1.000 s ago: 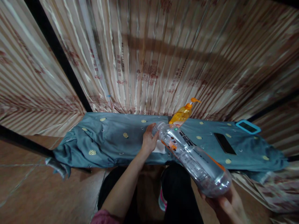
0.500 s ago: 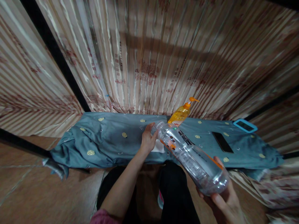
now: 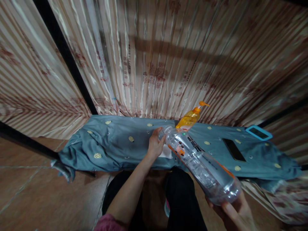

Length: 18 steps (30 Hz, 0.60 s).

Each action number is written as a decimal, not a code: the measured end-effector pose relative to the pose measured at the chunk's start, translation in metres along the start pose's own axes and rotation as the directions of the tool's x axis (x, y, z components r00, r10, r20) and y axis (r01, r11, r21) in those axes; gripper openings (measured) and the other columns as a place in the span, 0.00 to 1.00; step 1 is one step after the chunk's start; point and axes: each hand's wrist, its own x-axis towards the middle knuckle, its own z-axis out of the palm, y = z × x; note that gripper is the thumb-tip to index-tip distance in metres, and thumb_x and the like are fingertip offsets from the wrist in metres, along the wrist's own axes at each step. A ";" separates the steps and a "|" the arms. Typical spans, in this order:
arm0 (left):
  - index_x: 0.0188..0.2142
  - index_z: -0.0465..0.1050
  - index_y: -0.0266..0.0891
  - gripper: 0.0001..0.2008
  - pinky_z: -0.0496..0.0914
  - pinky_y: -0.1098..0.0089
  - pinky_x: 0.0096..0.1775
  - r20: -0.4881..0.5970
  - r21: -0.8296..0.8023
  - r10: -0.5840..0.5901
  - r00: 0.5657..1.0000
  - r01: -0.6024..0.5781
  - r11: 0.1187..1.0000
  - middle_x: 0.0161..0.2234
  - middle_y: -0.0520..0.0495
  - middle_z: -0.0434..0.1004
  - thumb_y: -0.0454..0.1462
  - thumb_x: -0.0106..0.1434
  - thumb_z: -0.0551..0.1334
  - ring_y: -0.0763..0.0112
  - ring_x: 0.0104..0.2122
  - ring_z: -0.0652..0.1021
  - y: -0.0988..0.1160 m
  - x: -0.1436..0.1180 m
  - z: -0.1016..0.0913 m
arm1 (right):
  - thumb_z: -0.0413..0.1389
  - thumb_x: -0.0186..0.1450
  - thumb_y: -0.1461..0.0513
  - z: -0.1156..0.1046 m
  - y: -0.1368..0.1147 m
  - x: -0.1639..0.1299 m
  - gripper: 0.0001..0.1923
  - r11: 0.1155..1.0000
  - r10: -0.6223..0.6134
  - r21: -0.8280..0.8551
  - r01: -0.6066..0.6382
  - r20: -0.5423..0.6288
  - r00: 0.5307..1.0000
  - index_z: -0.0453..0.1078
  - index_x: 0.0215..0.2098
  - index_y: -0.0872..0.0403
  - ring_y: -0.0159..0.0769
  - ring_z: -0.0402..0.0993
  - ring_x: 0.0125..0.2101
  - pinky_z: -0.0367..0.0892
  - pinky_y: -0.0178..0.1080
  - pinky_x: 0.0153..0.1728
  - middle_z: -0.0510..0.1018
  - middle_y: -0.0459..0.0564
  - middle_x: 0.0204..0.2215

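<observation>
My right hand (image 3: 234,213) grips the base of a large clear plastic bottle (image 3: 199,165) with an orange label, tilted so its neck points away from me and to the left. My left hand (image 3: 156,145) is at the bottle's mouth, fingers curled around the cap end. Under that hand lies a small white cloth (image 3: 166,151) on a narrow table covered with a blue-grey patterned sheet (image 3: 115,144). An orange pump bottle (image 3: 191,117) stands just behind the clear bottle's neck.
A black phone (image 3: 234,149) lies on the sheet to the right, and a device with a blue case (image 3: 259,132) sits at the far right end. Striped beige curtains (image 3: 154,57) hang close behind the table. My dark-trousered legs (image 3: 183,199) are below, over a brown tiled floor.
The view has shifted slightly. Both hands keep the same hold on the bottle, with its neck staying at my left hand.
</observation>
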 end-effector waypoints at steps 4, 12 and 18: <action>0.56 0.78 0.38 0.19 0.74 0.50 0.66 -0.003 -0.019 -0.007 1.000 0.007 1.000 0.58 0.36 0.84 0.43 0.69 0.66 0.49 0.60 0.82 0.000 0.000 0.000 | 0.79 0.47 0.45 -0.003 0.003 0.002 0.50 0.999 -0.047 -0.025 0.047 0.003 0.999 0.73 0.65 0.44 0.50 0.77 0.57 0.75 0.33 0.37 0.80 0.52 0.60; 0.55 0.79 0.39 0.19 0.74 0.49 0.65 0.002 -0.027 -0.019 1.000 0.019 0.999 0.58 0.36 0.84 0.45 0.69 0.66 0.49 0.60 0.82 0.004 0.000 -0.001 | 0.80 0.48 0.45 -0.005 0.002 0.002 0.48 1.000 0.011 0.004 -0.011 0.017 1.000 0.71 0.63 0.43 0.41 0.82 0.37 0.78 0.37 0.33 0.83 0.50 0.51; 0.54 0.79 0.37 0.18 0.74 0.49 0.65 -0.001 -0.013 -0.027 1.000 0.027 1.000 0.57 0.35 0.84 0.44 0.69 0.65 0.48 0.59 0.82 0.006 0.000 -0.001 | 0.77 0.55 0.44 -0.008 0.003 0.006 0.47 0.999 -0.052 0.003 0.052 0.132 0.990 0.67 0.66 0.48 0.45 0.82 0.25 0.67 0.37 0.21 0.85 0.52 0.35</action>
